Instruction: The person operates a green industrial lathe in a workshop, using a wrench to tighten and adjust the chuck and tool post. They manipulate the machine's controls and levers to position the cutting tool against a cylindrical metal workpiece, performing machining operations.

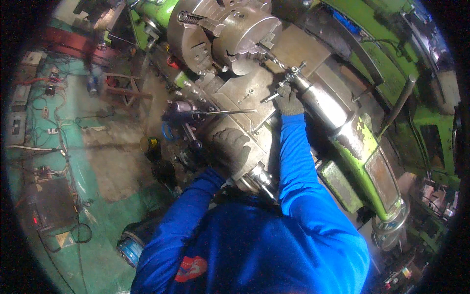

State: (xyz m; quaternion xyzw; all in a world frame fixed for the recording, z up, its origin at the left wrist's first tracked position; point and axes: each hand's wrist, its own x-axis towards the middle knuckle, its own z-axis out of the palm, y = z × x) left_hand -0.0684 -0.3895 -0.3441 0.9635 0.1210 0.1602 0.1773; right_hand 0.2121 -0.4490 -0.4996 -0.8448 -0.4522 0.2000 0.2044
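Note:
My right hand (290, 101), in a grey knit glove, is closed beside the drill chuck (293, 73) on the lathe's tailstock. A thin metal rod, which looks like the handle of a chuck key (270, 97), sticks out from its fingers. A twist drill bit (277, 62) points from the drill chuck toward the large lathe chuck (247, 36). My left hand (231, 147), also gloved, lies palm down over the near part of the lathe carriage (245, 93), with its fingers loosely extended and nothing visible in them. Its underside is hidden.
The silver tailstock quill (325, 105) runs back into the green tailstock (364, 147), with a lever (399, 105) beyond it. A long thin rod (230, 112) lies across the carriage beside my left hand. Cables and a dark box (51, 203) are on the green floor at left.

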